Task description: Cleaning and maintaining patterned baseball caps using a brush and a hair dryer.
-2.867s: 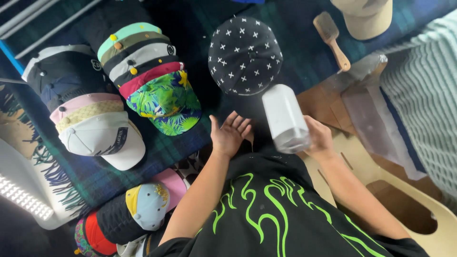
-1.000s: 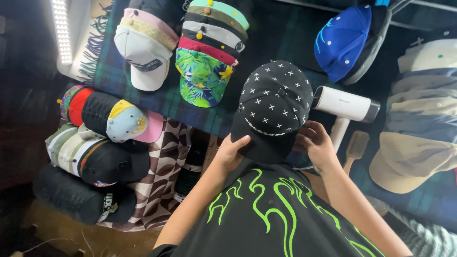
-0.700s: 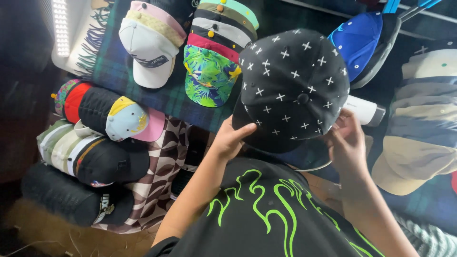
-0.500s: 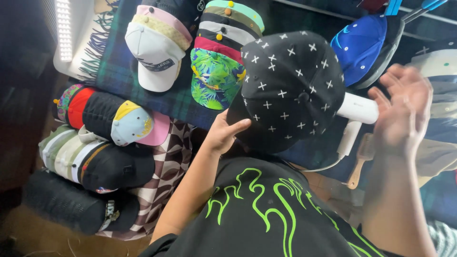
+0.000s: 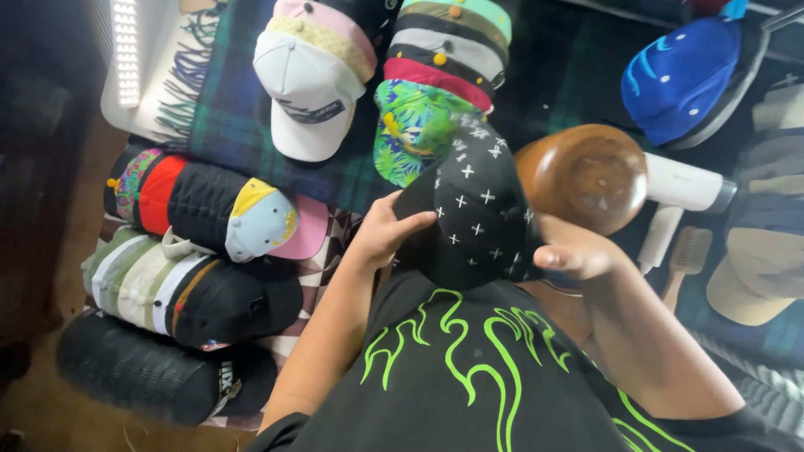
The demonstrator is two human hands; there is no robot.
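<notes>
While left hand pinches cap — right hand cups dome.

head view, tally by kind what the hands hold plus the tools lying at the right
black cap with white crosses, in left hand: 1
round wooden form, in right hand: 1
white handheld appliance: 1
wooden brush: 1
total: 4

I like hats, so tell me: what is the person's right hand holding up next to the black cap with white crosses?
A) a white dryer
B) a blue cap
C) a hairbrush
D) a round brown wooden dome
D: the right hand holds a round brown wooden dome beside the black cap with white crosses, which the left hand grips.
</notes>
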